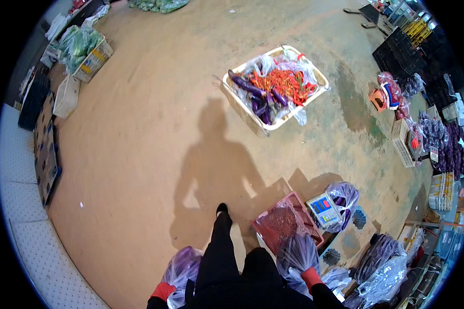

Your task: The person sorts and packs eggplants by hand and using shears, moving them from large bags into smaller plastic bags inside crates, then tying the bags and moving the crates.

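Note:
My left hand (163, 291), in a red glove, is closed on the gathered top of a clear plastic bag of eggplants (184, 265), beside my left leg. On the other side, my right hand (311, 278), also red-gloved, grips a second bag of purple eggplants (299, 252). That bag hangs next to a reddish plastic crate (273, 222) and overlaps its near edge. The fingers of both hands are partly hidden by plastic and sleeves. Close to the crate is a digital scale (324, 210), with another tied bag of eggplants (344, 198) behind it.
Ahead stands a cream basket (237, 116) with loose eggplants and red chillies. Filled bags (381, 262) lie at the near right. Crates (398, 51) and bagged goods line the right side. A basket of green vegetables (95, 59) stands far left, above a white crate (67, 97).

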Demonstrator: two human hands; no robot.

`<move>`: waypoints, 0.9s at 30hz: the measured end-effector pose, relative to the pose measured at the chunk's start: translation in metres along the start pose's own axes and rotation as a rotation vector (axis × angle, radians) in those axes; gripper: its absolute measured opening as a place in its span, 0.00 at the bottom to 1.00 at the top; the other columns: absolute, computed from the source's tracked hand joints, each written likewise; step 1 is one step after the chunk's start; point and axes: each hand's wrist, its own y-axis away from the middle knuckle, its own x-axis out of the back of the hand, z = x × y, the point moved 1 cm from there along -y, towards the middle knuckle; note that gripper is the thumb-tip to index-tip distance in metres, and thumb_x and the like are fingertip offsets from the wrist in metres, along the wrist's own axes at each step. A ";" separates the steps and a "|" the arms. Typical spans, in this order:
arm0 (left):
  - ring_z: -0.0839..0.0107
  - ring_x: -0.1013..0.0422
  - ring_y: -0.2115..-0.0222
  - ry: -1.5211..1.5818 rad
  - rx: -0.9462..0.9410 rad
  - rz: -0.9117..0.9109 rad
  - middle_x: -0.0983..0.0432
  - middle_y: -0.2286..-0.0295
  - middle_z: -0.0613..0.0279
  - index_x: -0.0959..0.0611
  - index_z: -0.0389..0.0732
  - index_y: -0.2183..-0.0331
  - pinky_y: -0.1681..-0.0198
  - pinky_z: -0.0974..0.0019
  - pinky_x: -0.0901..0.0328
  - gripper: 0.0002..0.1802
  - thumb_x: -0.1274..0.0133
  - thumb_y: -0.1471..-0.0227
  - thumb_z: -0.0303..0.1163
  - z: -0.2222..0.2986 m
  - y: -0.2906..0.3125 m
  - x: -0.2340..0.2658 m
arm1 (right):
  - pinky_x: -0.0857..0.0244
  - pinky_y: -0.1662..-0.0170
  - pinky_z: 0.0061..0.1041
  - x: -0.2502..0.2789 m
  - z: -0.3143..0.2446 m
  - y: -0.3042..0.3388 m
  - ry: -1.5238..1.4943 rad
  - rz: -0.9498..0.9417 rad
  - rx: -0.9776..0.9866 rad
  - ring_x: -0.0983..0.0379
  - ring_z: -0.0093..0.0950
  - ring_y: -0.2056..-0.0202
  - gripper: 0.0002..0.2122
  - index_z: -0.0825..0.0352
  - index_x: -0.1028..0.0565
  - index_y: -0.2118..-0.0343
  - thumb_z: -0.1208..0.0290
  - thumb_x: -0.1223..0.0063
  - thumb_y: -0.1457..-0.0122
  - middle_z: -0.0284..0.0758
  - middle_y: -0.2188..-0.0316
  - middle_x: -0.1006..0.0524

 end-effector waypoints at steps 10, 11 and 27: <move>0.51 0.27 0.71 0.303 -0.248 0.444 0.25 0.78 0.43 0.21 0.30 0.71 0.70 0.55 0.35 0.26 0.53 0.54 0.48 0.150 -0.089 0.218 | 0.37 0.52 0.40 -0.009 -0.025 0.079 -0.429 -0.083 0.222 0.32 0.50 0.55 0.24 0.74 0.34 0.54 0.62 0.51 0.52 0.55 0.58 0.28; 0.58 0.29 0.74 0.371 -0.293 0.441 0.27 0.80 0.49 0.22 0.32 0.73 0.74 0.58 0.36 0.24 0.53 0.53 0.48 0.175 -0.085 0.245 | 0.37 0.52 0.40 -0.012 -0.044 0.083 -0.439 -0.073 0.115 0.32 0.50 0.54 0.24 0.74 0.35 0.54 0.61 0.52 0.51 0.55 0.58 0.29; 0.76 0.40 0.77 0.457 -0.661 0.408 0.35 0.79 0.71 0.23 0.40 0.73 0.73 0.69 0.46 0.17 0.47 0.56 0.45 0.724 0.032 0.459 | 0.37 0.54 0.43 0.173 -0.102 0.100 -0.859 -0.112 -0.176 0.30 0.48 0.56 0.20 0.66 0.34 0.54 0.64 0.53 0.50 0.52 0.60 0.26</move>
